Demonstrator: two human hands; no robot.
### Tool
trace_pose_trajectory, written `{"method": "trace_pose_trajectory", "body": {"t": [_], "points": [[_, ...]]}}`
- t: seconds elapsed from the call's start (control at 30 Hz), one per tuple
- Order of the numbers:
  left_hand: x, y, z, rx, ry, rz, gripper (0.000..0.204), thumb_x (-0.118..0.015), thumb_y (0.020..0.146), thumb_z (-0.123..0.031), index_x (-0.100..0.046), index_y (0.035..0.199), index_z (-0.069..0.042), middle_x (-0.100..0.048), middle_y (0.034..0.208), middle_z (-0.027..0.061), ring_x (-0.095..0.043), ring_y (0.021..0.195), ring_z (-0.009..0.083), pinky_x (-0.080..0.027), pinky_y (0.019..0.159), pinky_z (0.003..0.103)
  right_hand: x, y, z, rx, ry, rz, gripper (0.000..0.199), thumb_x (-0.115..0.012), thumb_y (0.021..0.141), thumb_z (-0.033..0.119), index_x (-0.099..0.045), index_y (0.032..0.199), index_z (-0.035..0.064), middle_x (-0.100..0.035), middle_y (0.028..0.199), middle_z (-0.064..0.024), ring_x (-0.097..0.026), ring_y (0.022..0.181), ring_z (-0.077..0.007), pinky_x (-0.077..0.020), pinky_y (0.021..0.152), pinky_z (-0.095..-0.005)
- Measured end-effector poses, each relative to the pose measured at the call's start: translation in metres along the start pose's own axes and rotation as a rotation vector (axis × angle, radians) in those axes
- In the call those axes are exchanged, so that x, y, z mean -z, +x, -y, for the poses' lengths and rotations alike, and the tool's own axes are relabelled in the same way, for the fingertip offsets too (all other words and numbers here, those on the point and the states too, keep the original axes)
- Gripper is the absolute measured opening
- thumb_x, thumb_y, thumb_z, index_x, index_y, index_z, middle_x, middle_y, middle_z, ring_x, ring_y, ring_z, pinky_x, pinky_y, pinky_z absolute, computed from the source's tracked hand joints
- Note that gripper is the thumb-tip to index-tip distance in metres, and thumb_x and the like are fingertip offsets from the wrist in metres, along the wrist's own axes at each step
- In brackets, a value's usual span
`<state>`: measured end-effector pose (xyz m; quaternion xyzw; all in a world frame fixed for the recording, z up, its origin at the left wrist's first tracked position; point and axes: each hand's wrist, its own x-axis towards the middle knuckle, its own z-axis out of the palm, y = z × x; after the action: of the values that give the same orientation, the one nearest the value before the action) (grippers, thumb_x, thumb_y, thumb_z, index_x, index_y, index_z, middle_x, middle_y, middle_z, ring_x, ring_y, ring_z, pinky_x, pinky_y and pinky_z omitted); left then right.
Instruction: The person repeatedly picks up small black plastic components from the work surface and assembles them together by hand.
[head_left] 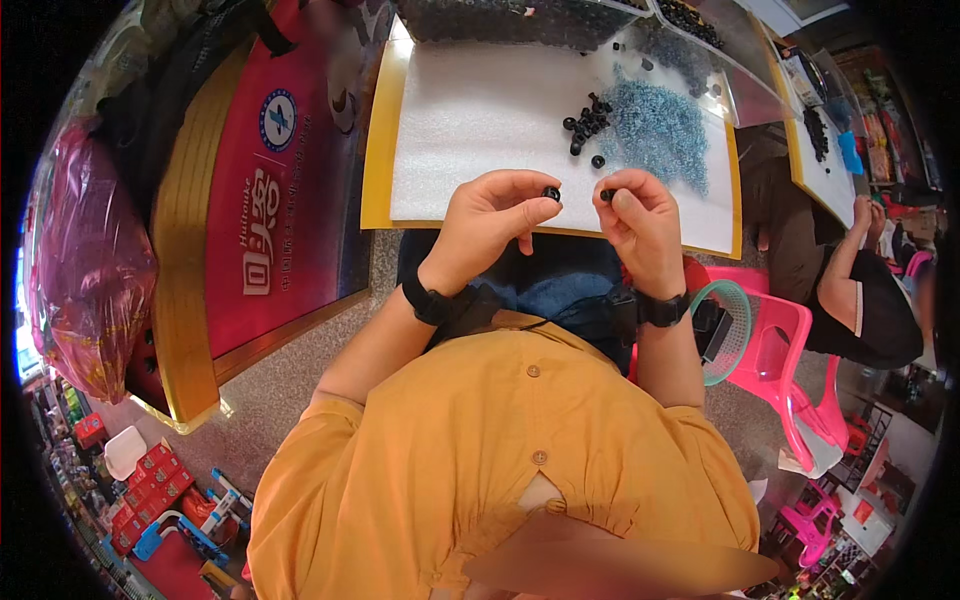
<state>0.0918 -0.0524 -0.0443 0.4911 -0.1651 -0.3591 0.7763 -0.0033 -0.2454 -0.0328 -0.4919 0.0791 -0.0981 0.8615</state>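
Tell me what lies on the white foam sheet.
On the foam sheet: a cluster of black rings and a heap of blue-grey bits. Anything under the heap is hidden.

Hands over the near edge of a table

Left hand (490,222) and right hand (640,225) sit centre frame, each pinching a bead; a bead pile (588,122) lies above them on the foam sheet (480,120); a chair (775,350) stands lower right.

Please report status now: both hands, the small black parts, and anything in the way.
Left hand pinching one small black ring. Right hand pinching another black piece. Loose black rings and blue-grey pile on white sheet. Nothing between hands.
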Motion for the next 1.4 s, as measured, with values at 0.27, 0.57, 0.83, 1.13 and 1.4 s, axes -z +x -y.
{"method": "trace_pose_trajectory", "body": {"t": [0.27,0.57,0.83,1.13,1.4], "points": [[-0.007,-0.004,-0.005,0.089,-0.071,-0.005,0.027,-0.068,0.091,-0.013,-0.064,0.113,0.002,-0.070,0.090,0.0089,-0.057,0.060,0.0079,-0.049,0.050,0.022,-0.011,-0.011,-0.019,-0.005,-0.086,0.019,0.017,-0.062,0.096,0.013,-0.064,0.106,-0.0003,-0.066,0.087,-0.0058,-0.053,0.063,-0.0079,-0.0396,0.054,-0.0201],[-0.014,-0.009,-0.006,0.124,-0.110,0.043,0.026,-0.067,0.092,-0.012,-0.064,0.114,0.001,-0.066,0.087,0.0043,-0.056,0.060,0.0072,-0.049,0.049,0.022,-0.015,-0.015,-0.020,0.387,-0.566,0.035,0.013,-0.071,0.085,0.001,-0.067,0.097,-0.0014,-0.062,0.094,-0.0057,-0.059,0.086,-0.0136,-0.0472,0.073,-0.0238],[-0.020,-0.011,0.000,0.130,-0.200,0.064,0.029,-0.063,0.095,-0.013,-0.059,0.120,0.002,-0.063,0.092,0.0043,-0.055,0.063,0.0073,-0.050,0.052,0.022,-0.011,-0.018,-0.021,0.413,-0.554,0.056,0.014,-0.068,0.087,-0.001,-0.068,0.101,-0.0018,-0.062,0.096,-0.0069,-0.058,0.081,-0.0126,-0.0469,0.068,-0.0235],[-0.019,-0.010,-0.001,0.135,-0.265,0.072,0.029,-0.060,0.097,-0.012,-0.057,0.122,0.001,-0.063,0.094,0.0060,-0.055,0.064,0.0070,-0.051,0.054,0.023,-0.007,-0.015,-0.023,0.261,-0.298,0.115,0.017,-0.063,0.092,0.002,-0.066,0.108,-0.0033,-0.059,0.099,-0.0070,-0.055,0.072,-0.0099,-0.0453,0.062,-0.0222],[-0.019,-0.010,0.002,0.127,-0.247,0.053,0.027,-0.061,0.096,-0.012,-0.058,0.120,0.001,-0.065,0.095,0.0054,-0.055,0.064,0.0075,-0.050,0.053,0.023,-0.008,-0.015,-0.025,0.330,-0.407,0.115,0.018,-0.066,0.089,-0.002,-0.066,0.107,-0.0030,-0.059,0.102,-0.0071,-0.056,0.077,-0.0092,-0.0457,0.062,-0.0203]]}}
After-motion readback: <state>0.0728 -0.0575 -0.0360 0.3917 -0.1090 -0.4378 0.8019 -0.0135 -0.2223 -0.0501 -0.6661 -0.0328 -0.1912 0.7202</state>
